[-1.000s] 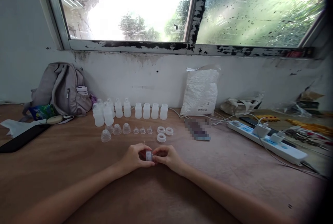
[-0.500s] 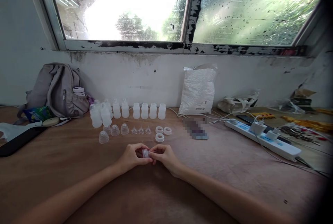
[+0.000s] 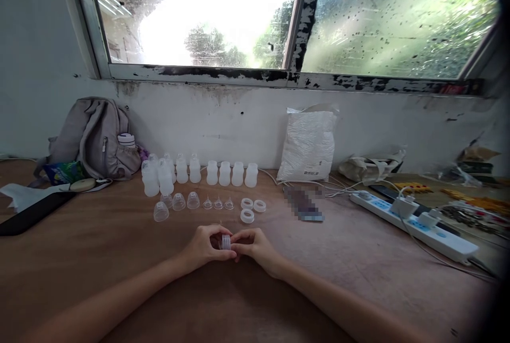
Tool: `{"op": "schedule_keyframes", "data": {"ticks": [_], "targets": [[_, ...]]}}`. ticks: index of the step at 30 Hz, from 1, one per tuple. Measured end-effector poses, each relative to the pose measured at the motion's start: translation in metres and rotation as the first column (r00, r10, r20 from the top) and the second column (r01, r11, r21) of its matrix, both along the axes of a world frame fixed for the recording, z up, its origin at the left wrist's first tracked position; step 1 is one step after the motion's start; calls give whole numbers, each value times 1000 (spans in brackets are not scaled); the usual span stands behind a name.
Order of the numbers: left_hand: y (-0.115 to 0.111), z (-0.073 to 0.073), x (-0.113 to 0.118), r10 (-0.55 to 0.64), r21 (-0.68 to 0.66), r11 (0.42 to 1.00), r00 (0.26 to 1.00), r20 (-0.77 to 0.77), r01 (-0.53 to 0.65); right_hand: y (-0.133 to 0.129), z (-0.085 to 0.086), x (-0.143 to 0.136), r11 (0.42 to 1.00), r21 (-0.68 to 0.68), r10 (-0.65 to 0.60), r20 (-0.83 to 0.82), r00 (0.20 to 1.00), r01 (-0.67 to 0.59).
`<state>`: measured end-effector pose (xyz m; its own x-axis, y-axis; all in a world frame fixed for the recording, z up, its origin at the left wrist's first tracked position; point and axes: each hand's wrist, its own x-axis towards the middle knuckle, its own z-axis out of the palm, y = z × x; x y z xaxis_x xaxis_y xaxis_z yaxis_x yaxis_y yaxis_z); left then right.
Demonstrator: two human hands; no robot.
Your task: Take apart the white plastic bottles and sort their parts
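A translucent white, ridged bottle collar (image 3: 226,242) is between my hands, turned on its side just above the wooden table. My left hand (image 3: 207,245) curls round it, thumb below and fingers above. The fingers of my right hand (image 3: 255,247) pinch at its right side; whether a nipple sits inside is hidden. Beyond my hands lie three white collars (image 3: 247,216), three clear nipples (image 3: 218,203) and several clear dome caps (image 3: 161,211). Behind them stand several open white bottles (image 3: 238,174) and several capped bottles (image 3: 165,177).
At the left are a grey backpack (image 3: 99,141) and a black flat object (image 3: 37,214). A white plastic package (image 3: 308,144) leans on the wall. On the right lie a blurred flat item (image 3: 305,203), a power strip (image 3: 414,226) and cables.
The view has shifted slightly, so everything sits a little further right. Both hands stay on the collar, with a slight shift of the fingers.
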<state>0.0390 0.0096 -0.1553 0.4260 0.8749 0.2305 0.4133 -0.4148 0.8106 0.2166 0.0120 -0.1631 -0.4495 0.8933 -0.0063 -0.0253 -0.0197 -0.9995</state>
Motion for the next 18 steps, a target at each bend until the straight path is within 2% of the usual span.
{"op": "schedule_keyframes", "data": {"ticks": [4, 8, 11, 13, 18], "targets": [[1, -1, -1, 33, -15, 999, 997, 67, -32, -4, 4, 1, 996, -88, 12, -171, 985, -27], [1, -2, 1, 20, -40, 999, 991, 136, -14, -4, 2, -2, 996, -58, -75, -185, 980, 65], [1, -3, 2, 12, -71, 997, 984, 178, 0, -2, 1, -3, 991, 9, -130, -147, 981, 133], [2, -4, 2, 0, -79, 997, 978, 209, 17, -1, 1, -2, 988, 72, -126, -102, 987, 134], [8, -7, 0, 10, -58, 998, 961, 275, 6, -3, 1, 1, 971, 240, 10, 60, 998, -24]]}}
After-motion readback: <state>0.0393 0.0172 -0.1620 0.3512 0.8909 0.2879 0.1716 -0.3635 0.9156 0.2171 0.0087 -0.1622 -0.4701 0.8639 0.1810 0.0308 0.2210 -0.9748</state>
